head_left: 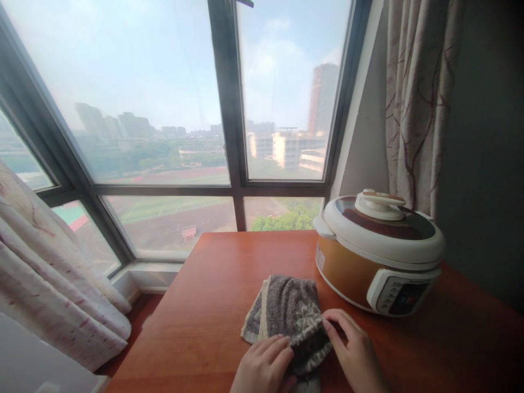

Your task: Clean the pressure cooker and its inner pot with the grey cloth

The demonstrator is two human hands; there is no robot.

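A folded, nubby grey-and-cream knit cloth (289, 315) lies on the smooth reddish wooden table (213, 305), near its front edge. The left hand (264, 365) rests at the cloth's seven o'clock, fingers together and flat on the fabric. The right hand (355, 349) sits at four o'clock, fingertips pinched on the cloth's right edge. At two o'clock, just beside the cloth, stands a round, glossy cooker (379, 251) with an orange body, white lid and control panel. Patterned curtains (417, 103) hang beyond it.
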